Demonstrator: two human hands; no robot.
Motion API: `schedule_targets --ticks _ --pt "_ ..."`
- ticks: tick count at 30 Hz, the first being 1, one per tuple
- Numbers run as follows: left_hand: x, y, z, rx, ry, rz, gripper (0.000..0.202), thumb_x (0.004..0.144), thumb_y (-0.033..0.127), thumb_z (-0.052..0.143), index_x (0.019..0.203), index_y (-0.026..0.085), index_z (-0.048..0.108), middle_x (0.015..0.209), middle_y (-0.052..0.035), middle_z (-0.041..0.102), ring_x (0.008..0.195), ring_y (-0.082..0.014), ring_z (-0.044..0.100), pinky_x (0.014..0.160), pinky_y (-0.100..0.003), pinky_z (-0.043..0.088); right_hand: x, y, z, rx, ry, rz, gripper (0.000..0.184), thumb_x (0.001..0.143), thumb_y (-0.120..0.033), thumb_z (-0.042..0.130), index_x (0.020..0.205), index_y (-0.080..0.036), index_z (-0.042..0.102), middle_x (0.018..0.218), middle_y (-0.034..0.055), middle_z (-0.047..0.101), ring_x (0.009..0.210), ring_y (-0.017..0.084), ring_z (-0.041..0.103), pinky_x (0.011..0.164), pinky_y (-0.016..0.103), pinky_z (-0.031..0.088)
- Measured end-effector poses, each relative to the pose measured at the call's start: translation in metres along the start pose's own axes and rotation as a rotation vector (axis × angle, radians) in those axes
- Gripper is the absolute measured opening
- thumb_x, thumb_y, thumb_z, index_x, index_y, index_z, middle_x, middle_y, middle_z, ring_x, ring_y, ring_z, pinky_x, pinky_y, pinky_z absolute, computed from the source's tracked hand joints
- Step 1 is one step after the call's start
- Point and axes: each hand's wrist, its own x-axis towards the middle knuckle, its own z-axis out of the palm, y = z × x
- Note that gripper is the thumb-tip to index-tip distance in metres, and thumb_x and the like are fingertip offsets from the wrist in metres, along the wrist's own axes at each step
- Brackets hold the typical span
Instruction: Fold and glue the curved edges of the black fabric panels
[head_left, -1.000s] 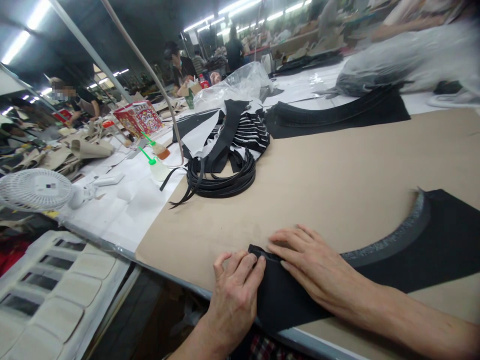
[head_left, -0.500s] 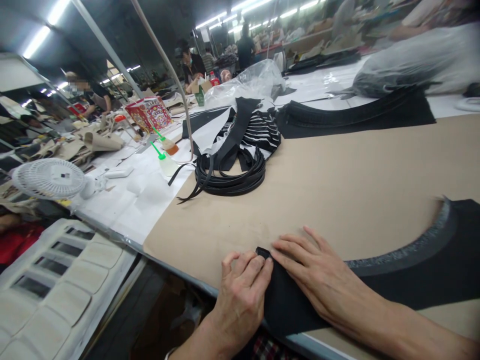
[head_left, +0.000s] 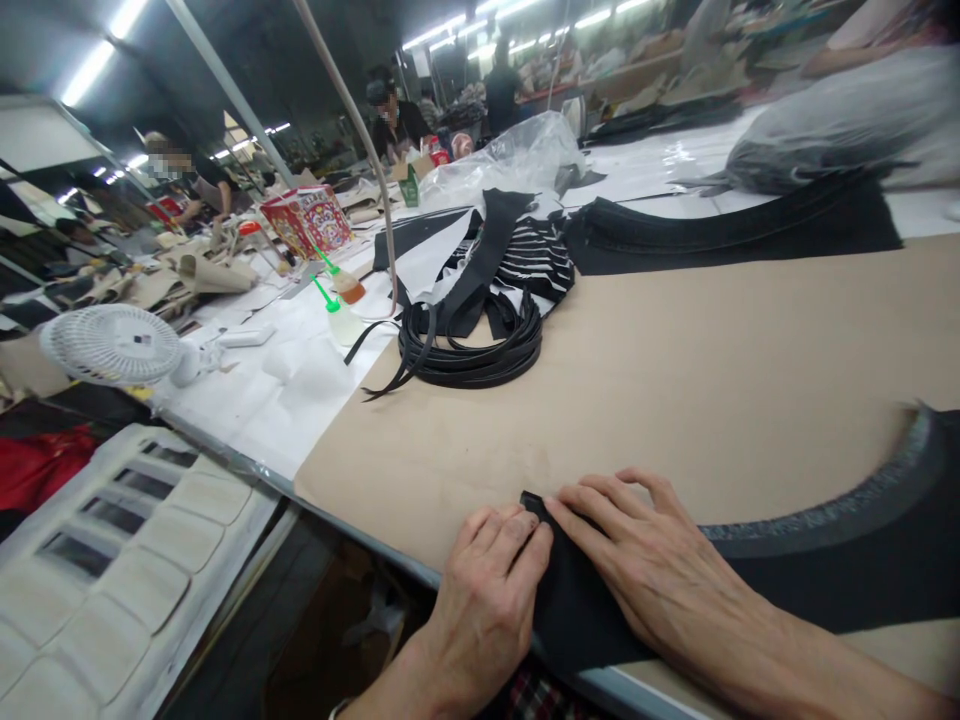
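A black curved fabric piece (head_left: 825, 570) with a folded grey edge lies on brown paper (head_left: 675, 370) at the near table edge. My left hand (head_left: 487, 600) rests at the piece's left tip, fingers curled and pressed on its corner. Beside it, my right hand (head_left: 645, 560) lies flat on the fabric with fingers stretched out, fingertips at the same corner.
A coil of black strips (head_left: 469, 350) and striped fabric (head_left: 536, 255) sit further back. Glue bottles with green tips (head_left: 337, 315), a white fan (head_left: 112, 345), a red box (head_left: 307, 218) and plastic bags (head_left: 517, 155) lie left and behind. Other people work at far tables.
The view has drifted slightly, so things sit a little further right and lower. Both hands stay on the fabric corner, their fingers drawn a bit closer together.
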Motion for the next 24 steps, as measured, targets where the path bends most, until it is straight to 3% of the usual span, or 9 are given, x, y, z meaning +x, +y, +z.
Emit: schedule_targets --ticks 9,24 --pt "-0.0007 0.0003 -0.0001 0.078 0.002 -0.037 0.034 0.092 0.009 0.039 0.114 0.014 0.064 0.117 -0.0137 0.063 0.110 -0.0246 0.058 0.094 -0.042 0.051 0.0068 0.0012 -0.0086 0.218 -0.111 0.087 0.049 0.084 -0.002 0.043 0.126 -0.022 0.060 0.110 0.0055 0.064 0.099 0.022 0.054 0.085 0.041 0.032" --pt "-0.0005 0.0011 0.0018 0.105 0.024 -0.044 0.032 0.091 0.006 0.042 0.111 0.014 0.065 0.116 -0.0155 0.063 0.111 -0.0248 0.059 0.092 -0.040 0.055 0.0048 0.0059 -0.0041 0.184 -0.093 0.035 0.049 0.087 -0.002 0.044 0.129 -0.023 0.056 0.110 0.0025 0.064 0.101 0.020 0.053 0.090 0.039 0.030"
